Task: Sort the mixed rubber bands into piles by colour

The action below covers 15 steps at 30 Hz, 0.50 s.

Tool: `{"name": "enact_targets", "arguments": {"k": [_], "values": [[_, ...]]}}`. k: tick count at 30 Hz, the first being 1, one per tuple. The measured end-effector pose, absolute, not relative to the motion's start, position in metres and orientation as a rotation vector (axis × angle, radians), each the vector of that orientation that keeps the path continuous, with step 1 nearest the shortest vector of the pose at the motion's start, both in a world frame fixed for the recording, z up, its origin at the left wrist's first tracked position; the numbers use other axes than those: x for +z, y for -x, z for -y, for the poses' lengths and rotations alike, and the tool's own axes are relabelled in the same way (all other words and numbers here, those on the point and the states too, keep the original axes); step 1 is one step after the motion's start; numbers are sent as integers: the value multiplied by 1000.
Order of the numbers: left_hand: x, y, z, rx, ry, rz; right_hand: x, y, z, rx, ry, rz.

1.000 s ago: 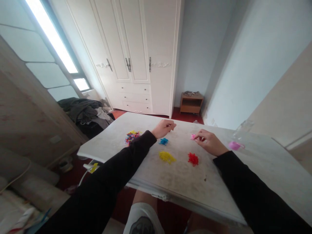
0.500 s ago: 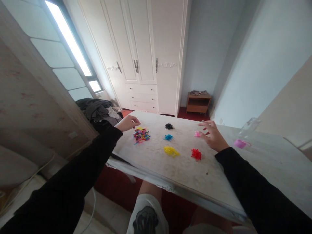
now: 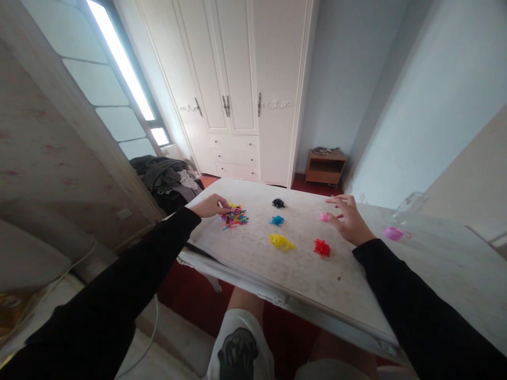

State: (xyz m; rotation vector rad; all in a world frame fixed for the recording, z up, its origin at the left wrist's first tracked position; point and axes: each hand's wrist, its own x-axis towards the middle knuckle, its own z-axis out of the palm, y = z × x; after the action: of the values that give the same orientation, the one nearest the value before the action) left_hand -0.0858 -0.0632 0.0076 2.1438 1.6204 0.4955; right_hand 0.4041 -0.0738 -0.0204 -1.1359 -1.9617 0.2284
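Observation:
My left hand (image 3: 213, 205) reaches the left side of a mixed pile of small coloured strips (image 3: 236, 216). Its thumb and fingertips are pinched together at the pile, and whatever is between them is too small to make out. My right hand (image 3: 348, 220) is open, thumb and fingers apart, beside a small pink heap (image 3: 324, 217) that the thumb partly covers. Between the hands lie sorted heaps: black (image 3: 279, 203), blue (image 3: 277, 220), yellow (image 3: 281, 242) and red (image 3: 322, 248).
On the right of the white table (image 3: 253, 274) lies a clear plastic bottle or jar (image 3: 410, 206) by a pink lid-like piece (image 3: 395, 233). A white wardrobe (image 3: 237, 79) and a wooden nightstand (image 3: 326, 166) stand behind. Dark clothes (image 3: 162, 177) are piled at the left.
My left hand has come down from above the mixed pile to its left edge. The right hand stays by the pink heap. The whole view has shifted slightly.

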Motion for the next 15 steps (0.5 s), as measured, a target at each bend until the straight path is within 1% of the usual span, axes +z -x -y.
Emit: {"name": "enact_targets", "arguments": {"k": [7,15], "values": [[3,91,58,600,-2162,-1694,-21,-403,74,235,1136,1967],[7,94,54,691,-2111,-1664,-22,-404,73,234,1113,1980]]}}
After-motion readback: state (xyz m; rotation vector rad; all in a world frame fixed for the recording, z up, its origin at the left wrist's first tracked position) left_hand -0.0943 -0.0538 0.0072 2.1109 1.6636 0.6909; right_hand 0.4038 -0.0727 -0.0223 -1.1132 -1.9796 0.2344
